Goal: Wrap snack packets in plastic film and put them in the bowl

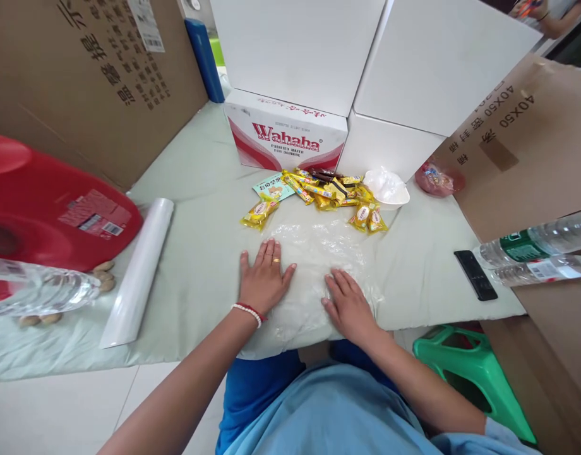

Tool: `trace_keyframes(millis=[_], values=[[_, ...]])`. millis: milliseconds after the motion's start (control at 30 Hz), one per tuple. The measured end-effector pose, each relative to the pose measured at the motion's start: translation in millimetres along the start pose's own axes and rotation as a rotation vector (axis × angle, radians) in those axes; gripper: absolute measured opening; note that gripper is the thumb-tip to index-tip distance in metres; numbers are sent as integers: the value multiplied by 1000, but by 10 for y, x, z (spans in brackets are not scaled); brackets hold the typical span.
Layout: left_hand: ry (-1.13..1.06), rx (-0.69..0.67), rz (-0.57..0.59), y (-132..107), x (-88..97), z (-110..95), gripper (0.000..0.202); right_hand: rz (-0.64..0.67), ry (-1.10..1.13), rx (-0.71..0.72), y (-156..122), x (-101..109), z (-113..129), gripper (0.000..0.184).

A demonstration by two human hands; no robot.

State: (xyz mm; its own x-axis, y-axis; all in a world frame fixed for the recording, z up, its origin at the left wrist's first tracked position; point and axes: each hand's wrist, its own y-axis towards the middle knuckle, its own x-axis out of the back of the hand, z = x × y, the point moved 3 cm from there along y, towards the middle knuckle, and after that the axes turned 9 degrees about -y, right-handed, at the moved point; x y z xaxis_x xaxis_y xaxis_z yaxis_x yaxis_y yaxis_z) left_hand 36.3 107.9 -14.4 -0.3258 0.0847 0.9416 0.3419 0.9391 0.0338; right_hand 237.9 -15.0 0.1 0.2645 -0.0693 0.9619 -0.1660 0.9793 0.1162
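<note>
A clear plastic sheet or bag (314, 303) lies flat on the pale green tablecloth (200, 253) in front of me. My left hand (266, 275) rests palm down on its left side, fingers spread. On its right part lies my right hand (350, 306), also flat with fingers apart. Neither hand holds anything. Just beyond the plastic, several yellow-wrapped snacks (323, 193) sit in a pile, with one yellow packet (261, 213) apart at the left. Beside the pile are a light green packet (274, 188) and a white bowl (393, 197) with crumpled clear plastic (381, 182) in it.
A Wahaha carton (287, 136) and white boxes (399, 63) stand behind. On the left are a red jug (58, 202), a white roll (139, 275) and a bottle (39, 287). To the right lie a phone (476, 275) and bottles (546, 243); a green stool (475, 373) stands below.
</note>
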Motion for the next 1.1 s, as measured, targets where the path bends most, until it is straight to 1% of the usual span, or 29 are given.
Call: trace_keyframes(millis=[67, 100, 133, 167, 233, 267, 333, 400, 467, 533, 567, 600, 667, 733, 833, 900, 933, 967, 1033, 1100], values=[[6, 8, 0, -20, -15, 5, 73, 85, 8, 39, -14, 81, -284, 48], [8, 9, 1, -20, -21, 10, 74, 125, 20, 49, 37, 152, -409, 43], [8, 8, 2, -15, -25, 15, 75, 151, 23, 29, 140, 242, -528, 40], [9, 7, 6, -8, -27, 19, 75, 167, 9, -27, 297, 340, -643, 39], [6, 5, 15, 6, -24, 24, 75, 137, -97, -220, 749, 542, -860, 38], [3, 3, 20, 11, -19, 23, 75, 113, -158, -278, 1025, 625, -940, 35], [-2, -2, 29, 15, -9, 18, 75, 71, -255, -307, 1613, 728, -1043, 36], [-7, -5, 28, 11, 0, 13, 74, 84, -319, -337, 2149, 740, -1111, 47], [-9, -7, 16, 5, 4, 11, 72, 121, -343, -361, 2561, 694, -1151, 59], [-11, -5, 3, 0, 5, 10, 71, 169, -357, -374, 2824, 629, -1175, 71], [-11, -5, 0, -1, 5, 9, 71, 190, -364, -376, 2904, 602, -1185, 74], [-12, -6, -1, -1, 5, 7, 71, 209, -371, -377, 2952, 584, -1196, 72], [-14, -5, 5, 3, 9, 5, 71, 212, -376, -381, 2972, 590, -1228, 62], [-14, -2, 17, 7, 17, 3, 72, 166, -369, -403, 2904, 655, -1275, 53], [-8, 5, 24, 5, 26, 4, 71, 28, -310, -450, 2663, 820, -1335, 51], [-1, 0, 20, 0, 25, 6, 70, -62, -208, -411, 2430, 912, -1313, 51], [2, -5, 16, -2, 22, 8, 70, -76, -132, -353, 2299, 932, -1269, 51], [5, -11, 11, -5, 18, 11, 69, -55, -47, -266, 2163, 929, -1199, 51], [10, -21, -5, -8, 9, 18, 69, 81, 116, -22, 1876, 853, -979, 51], [14, -32, -20, -9, 3, 24, 69, 230, 203, 208, 1583, 729, -704, 50]])
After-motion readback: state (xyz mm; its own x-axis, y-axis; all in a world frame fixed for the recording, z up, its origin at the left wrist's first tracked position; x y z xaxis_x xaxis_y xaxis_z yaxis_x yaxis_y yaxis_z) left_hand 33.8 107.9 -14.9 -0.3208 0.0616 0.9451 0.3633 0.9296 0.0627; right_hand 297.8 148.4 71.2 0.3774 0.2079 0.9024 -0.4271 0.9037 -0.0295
